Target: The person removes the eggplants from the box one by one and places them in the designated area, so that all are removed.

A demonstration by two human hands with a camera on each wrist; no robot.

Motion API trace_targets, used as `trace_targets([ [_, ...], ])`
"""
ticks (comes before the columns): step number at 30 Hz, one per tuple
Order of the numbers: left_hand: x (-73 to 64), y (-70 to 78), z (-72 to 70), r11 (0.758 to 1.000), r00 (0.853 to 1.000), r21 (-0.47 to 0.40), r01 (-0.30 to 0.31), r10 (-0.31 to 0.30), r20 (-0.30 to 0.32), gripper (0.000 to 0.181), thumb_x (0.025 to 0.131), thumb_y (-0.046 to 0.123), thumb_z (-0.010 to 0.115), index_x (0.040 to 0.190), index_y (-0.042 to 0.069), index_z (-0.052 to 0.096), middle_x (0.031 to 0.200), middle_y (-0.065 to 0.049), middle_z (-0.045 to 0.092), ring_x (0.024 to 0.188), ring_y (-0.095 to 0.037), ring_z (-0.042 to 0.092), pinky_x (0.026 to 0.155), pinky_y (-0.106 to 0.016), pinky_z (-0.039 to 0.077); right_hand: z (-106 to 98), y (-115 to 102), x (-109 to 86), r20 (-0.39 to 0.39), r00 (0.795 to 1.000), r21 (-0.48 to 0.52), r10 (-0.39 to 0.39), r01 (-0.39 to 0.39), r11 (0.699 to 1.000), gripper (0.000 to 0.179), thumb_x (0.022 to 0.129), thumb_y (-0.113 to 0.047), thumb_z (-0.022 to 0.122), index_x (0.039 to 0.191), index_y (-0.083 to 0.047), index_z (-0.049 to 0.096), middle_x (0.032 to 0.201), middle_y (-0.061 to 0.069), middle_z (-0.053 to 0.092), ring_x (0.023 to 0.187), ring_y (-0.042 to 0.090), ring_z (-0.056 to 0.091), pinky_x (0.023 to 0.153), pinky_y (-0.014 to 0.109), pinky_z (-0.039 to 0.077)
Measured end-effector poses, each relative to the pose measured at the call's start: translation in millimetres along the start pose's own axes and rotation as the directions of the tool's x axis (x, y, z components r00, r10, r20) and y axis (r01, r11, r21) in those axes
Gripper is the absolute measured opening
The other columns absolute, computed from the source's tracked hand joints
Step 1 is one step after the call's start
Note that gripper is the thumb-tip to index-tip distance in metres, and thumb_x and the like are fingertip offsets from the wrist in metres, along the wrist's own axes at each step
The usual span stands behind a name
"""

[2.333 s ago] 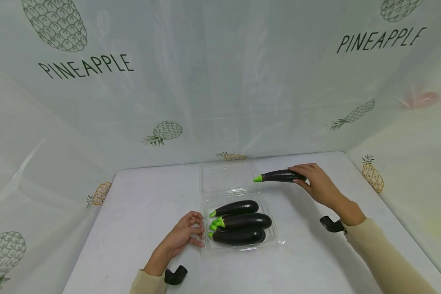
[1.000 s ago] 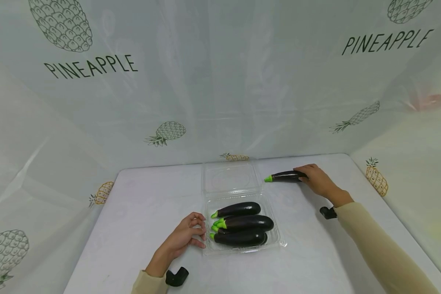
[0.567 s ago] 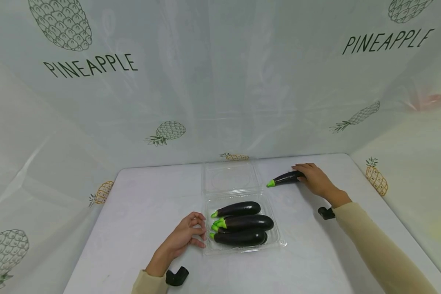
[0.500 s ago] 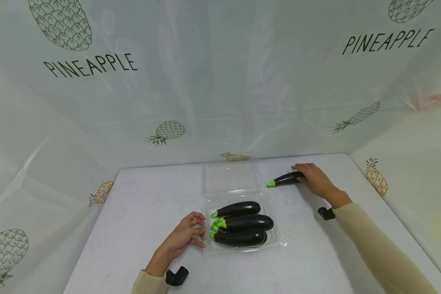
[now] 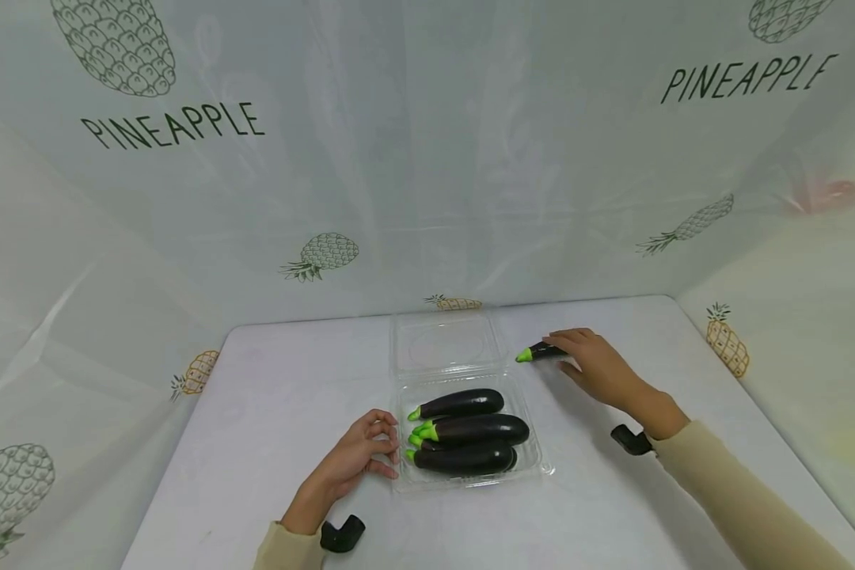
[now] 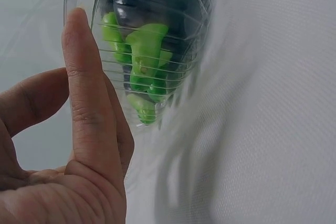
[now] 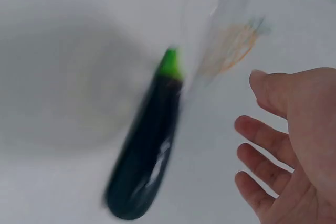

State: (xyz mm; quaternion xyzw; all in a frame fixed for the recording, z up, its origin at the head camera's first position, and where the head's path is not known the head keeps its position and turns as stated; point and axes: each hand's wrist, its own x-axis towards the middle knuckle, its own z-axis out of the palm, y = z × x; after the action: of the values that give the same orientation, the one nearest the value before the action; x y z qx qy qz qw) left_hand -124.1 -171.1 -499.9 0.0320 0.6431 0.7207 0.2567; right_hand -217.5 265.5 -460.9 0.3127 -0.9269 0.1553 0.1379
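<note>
A glossy, dark purple-black eggplant with a bright green stem end (image 7: 144, 148) is lying on the white, cloth-textured surface (image 5: 306, 372), near the far edge and towards the far right corner. The bare right hand (image 5: 597, 370) is hanging over its blunt end, partly hiding it from the head view; in the right wrist view the thumb and fingers are standing apart, holding nothing, with a gap between them and the skin.

To the left of it, a clear, ribbed plastic clamshell container (image 5: 470, 484) is sitting across the middle of the surface, its transparent lid (image 5: 445, 348) lying open towards the far edge. Several similar dark eggplants (image 5: 480, 428) are resting inside, stem ends pointing left, some overlapping. The bare left hand (image 5: 362, 450) is keeping its fingers loosely extended at the container's left wall, seeming to touch it without gripping.

The lone eggplant is looking firm, smooth and fairly light, probably a little slippery; its thick middle is offering the surest hold, thumb on one side and fingers on the other, while the narrow green tip is giving less to grasp. The thin-walled container is looking light and easily flexed or nudged.
</note>
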Motion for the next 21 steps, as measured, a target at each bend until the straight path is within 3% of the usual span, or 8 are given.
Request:
trace_targets([
  [4, 0.0, 0.0, -0.3, 1.0, 1.0, -0.003, 0.002, -0.002, -0.007, 0.031, 0.101, -0.003, 0.059, 0.127, -0.001, 0.041, 0.098, -0.002, 0.053, 0.078, -0.017, 0.061, 0.062, -0.031, 0.064, -3, -28, -0.4, -0.047, 0.994, 0.001, -0.101, 0.101, 0.995, 0.046, 0.087, -0.001, 0.084, 0.13, 0.001, 0.069, 0.128, 0.018, 0.07, 0.117, 0.041, 0.064, 0.097, 0.06, 0.056],
  [7, 0.2, -0.1, 0.1, 1.0, 1.0, -0.001, 0.006, -0.006, -0.013, 0.032, 0.101, -0.003, 0.059, 0.127, -0.001, 0.041, 0.097, -0.003, 0.054, 0.078, -0.017, 0.061, 0.062, -0.031, 0.064, -5, -48, -1.7, -0.04, 0.99, 0.01, -0.139, 0.139, 0.99, 0.044, 0.088, -0.006, 0.084, 0.129, -0.002, 0.07, 0.127, 0.014, 0.07, 0.117, 0.037, 0.065, 0.097, 0.057, 0.057],
  [13, 0.2, -0.1, 0.2, 1.0, 1.0, 0.003, 0.003, -0.003, -0.01, 0.032, 0.101, -0.002, 0.059, 0.127, -0.002, 0.041, 0.098, -0.002, 0.055, 0.078, -0.016, 0.062, 0.063, -0.031, 0.064, -8, -78, -6.9, 0.026, 0.988, 0.034, -0.155, 0.154, 0.987, 0.044, 0.092, -0.014, 0.083, 0.132, -0.004, 0.07, 0.128, 0.008, 0.071, 0.12, 0.034, 0.065, 0.102, 0.056, 0.056],
  [21, 0.5, -1.9, 0.2, 1.0, 1.0, 0.007, 0.01, -0.01, -0.007, 0.032, 0.101, -0.002, 0.059, 0.127, -0.002, 0.041, 0.098, -0.001, 0.054, 0.078, -0.015, 0.062, 0.063, -0.031, 0.064, -7, -101, -16.8, 0.113, 0.976, 0.057, -0.184, 0.178, 0.982, 0.041, 0.098, -0.022, 0.077, 0.135, -0.009, 0.068, 0.125, 0.002, 0.07, 0.12, 0.028, 0.063, 0.102, 0.052, 0.055],
])
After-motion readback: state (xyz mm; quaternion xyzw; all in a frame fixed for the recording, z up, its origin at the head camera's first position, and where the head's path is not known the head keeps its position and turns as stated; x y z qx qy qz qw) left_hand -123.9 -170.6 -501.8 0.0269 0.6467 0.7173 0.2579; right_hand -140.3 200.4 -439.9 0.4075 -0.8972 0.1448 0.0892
